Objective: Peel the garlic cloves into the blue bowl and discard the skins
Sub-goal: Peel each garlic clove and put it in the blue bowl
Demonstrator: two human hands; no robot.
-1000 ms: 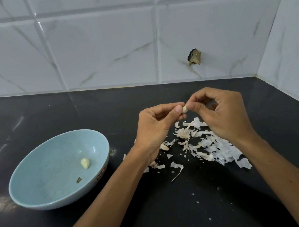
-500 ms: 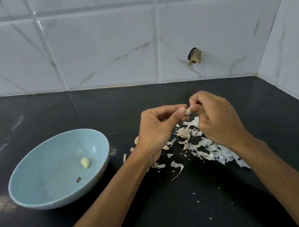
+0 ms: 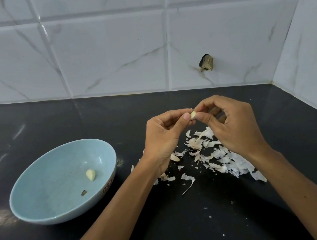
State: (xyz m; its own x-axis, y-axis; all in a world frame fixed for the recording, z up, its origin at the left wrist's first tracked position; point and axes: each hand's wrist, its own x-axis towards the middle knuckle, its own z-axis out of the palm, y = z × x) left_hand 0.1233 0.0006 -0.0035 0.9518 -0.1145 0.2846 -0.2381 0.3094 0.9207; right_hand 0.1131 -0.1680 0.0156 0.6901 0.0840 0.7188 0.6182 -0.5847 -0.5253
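1. Pale blue round ceramic bowl (image 3: pixel 51 187), standing at the left of the glossy black stone bench (image 3: pixel 189 227). It holds one peeled cream-coloured garlic clove (image 3: pixel 90 175) on the inner wall, with a small dark scrap (image 3: pixel 84 192) just below it. I log one clove as finished.
2. Left hand (image 3: pixel 164 137), raised over the bench. Its thumb and forefinger pinch the item below from the left side.
3. Small pale garlic clove (image 3: pixel 193 115), held in the air between the two hands, well apart from the bowl. It looks mostly bare, but I cannot tell whether any skin clings to it.
4. Right hand (image 3: pixel 234 127). Its fingertips pinch the top end of the same clove and the other fingers are curled. I judge this to be the peeling step, near its end for this clove.
5. Heap of white papery garlic skins (image 3: pixel 219 156), scattered on the bench below and to the right of the hands. None has been discarded yet.
6. Tan pieces (image 3: pixel 174 157) beside the left wrist. They may be unpeeled cloves, but I cannot tell.
7. Outstanding, in my estimate: drop the held clove into the bowl, peel any cloves that remain, and clear the skins.
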